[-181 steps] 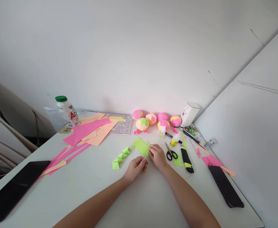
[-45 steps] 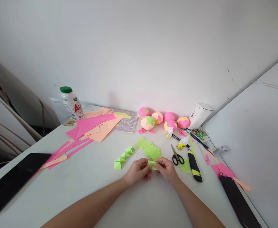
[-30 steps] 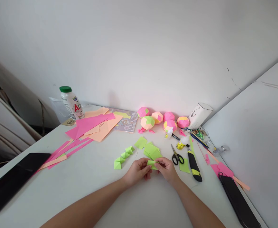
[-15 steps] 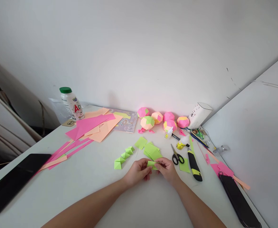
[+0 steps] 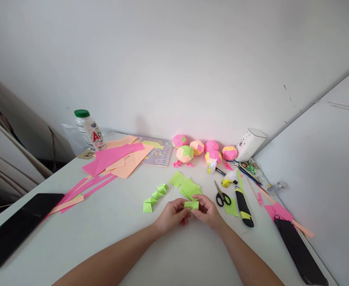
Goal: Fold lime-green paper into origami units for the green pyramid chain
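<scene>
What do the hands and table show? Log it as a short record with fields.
Left hand: holds a small green slip
Right hand: thumb at the slip, index finger spread above it; firmness of hold unclear
Beyond the hands: loose green papers
Left of the hands: folded green pieces in a row
Right of the hands: scissors, cutter
Near the wall: six paper balls
Far left: white bottle, green cap
</scene>
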Motion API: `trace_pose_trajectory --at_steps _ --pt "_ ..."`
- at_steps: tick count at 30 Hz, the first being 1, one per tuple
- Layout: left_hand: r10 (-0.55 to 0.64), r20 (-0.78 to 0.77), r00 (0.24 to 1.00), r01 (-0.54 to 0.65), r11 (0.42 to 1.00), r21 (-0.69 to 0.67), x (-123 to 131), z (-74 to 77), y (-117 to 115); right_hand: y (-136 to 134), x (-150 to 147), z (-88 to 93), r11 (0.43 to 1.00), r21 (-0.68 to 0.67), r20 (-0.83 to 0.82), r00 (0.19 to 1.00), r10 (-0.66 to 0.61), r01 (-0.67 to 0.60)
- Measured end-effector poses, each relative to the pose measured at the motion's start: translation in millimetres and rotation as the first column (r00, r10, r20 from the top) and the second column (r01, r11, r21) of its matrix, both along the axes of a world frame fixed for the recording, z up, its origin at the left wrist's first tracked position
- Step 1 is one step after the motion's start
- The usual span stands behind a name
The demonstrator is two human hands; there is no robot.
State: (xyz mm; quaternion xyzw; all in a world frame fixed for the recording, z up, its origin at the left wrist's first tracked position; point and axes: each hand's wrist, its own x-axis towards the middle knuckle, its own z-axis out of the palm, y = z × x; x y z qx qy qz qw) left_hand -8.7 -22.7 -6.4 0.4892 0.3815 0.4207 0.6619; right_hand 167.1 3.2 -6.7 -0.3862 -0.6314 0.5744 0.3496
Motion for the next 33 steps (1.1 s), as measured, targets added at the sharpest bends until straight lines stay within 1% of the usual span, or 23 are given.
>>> trace_pose_trajectory --at_steps 5,10,14,17,24,33 --pt "-0.012 -0.022 1.0 0.012 1.0 0.012 0 -1.2 -1 -1 -1 2.6 1.0 -0.006 0.023 1.0 0.018 -0.018" --pt "-0.032 -0.052 0.998 0.035 0.998 0.045 1 -3.8 -2 1 1 -2.9 0.998 0.008 0.027 0.998 0.063 -0.063" --pt "-0.031 -0.109 0.994 0.038 0.997 0.068 2 -0.4 -3 2 1 -8.1 0.997 0.017 0.025 0.997 0.076 -0.077" --pt "-0.019 -0.116 0.993 0.027 0.998 0.065 2 1.8 -4 2 0 -8.3 0.997 0.008 0.002 0.997 0.082 -0.082" --pt "0.018 -0.048 0.999 -0.018 1.0 0.005 2 1.9 -3 2 0 -3.9 0.998 -0.023 0.0 0.998 0.059 -0.059" --pt "0.079 0.082 0.994 -0.076 0.996 -0.038 -3 -1.0 4 6 2 0.9 0.999 -0.036 -0.135 0.99 -0.024 0.02"
